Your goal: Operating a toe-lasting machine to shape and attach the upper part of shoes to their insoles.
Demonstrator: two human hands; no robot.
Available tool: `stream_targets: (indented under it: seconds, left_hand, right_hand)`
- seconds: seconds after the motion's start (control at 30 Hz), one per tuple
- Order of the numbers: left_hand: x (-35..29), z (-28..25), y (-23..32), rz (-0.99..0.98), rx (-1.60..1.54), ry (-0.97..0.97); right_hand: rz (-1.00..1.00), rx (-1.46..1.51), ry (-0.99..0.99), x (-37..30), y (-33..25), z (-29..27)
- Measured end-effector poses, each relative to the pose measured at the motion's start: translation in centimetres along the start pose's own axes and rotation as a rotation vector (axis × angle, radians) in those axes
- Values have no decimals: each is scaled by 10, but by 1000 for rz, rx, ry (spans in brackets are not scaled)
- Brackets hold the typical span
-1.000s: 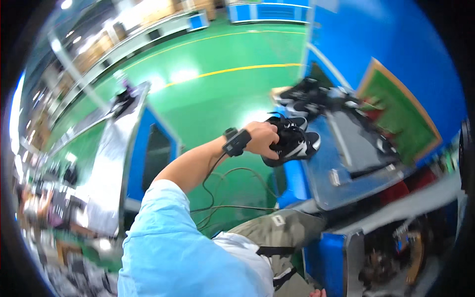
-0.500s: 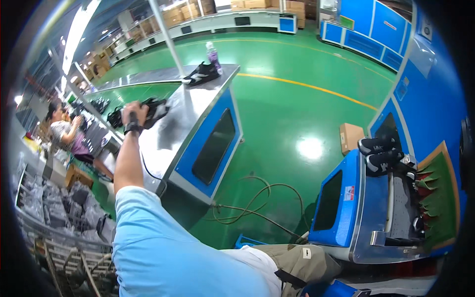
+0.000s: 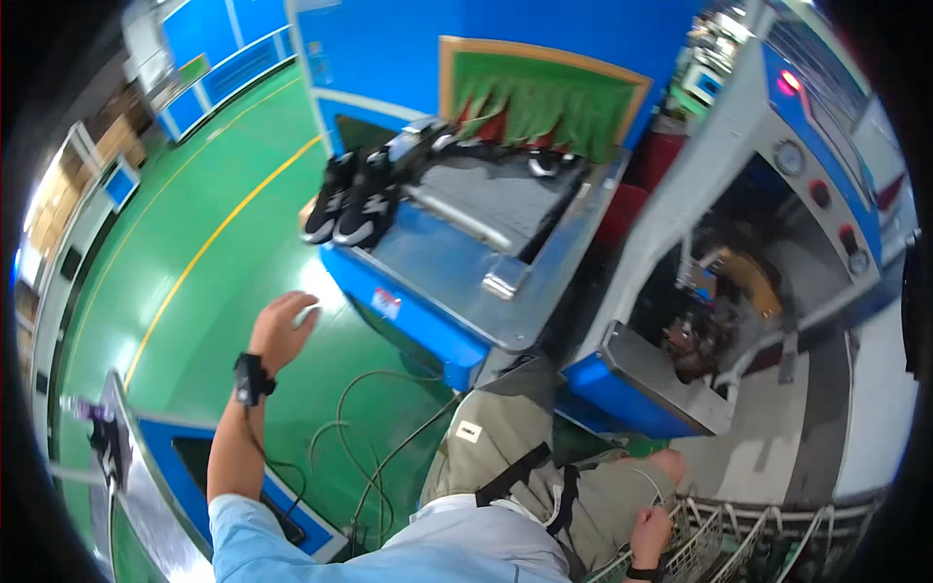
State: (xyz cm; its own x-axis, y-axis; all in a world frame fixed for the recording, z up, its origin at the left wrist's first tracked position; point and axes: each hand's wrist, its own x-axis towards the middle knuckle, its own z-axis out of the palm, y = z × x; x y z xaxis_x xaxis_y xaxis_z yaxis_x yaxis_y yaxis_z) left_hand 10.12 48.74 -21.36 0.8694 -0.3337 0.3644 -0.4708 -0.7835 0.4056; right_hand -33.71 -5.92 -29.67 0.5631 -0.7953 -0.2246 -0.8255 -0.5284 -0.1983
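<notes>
Beyond curled left hand (image 3: 282, 333) and curled right hand (image 3: 650, 535) (can't tell if pinching anything), could knock black-and-white sneakers (image 3: 366, 209), perched on left edge of metal-topped table (image 3: 437, 279), by swinging wide.

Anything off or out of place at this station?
Yes: the cable or hose lies in loose loops on the green floor, a possible trip hazard. The green curtain hangs in uneven, curling strips, red showing between them. The black shoes stand neatly at the metal table's corner; no spill stands out.
</notes>
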Motion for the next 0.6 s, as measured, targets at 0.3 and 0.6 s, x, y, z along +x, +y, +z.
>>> stream_targets:
  seconds: [0.3,0.6]
  left_hand:
    - [250,223,115,57,-301,-214]
    - [423,368,160,-162,-174,-89]
  right_hand:
    - [-252,140,-166,-81,4,-2]
    - [-47,-94,-229,-1,-3,39]
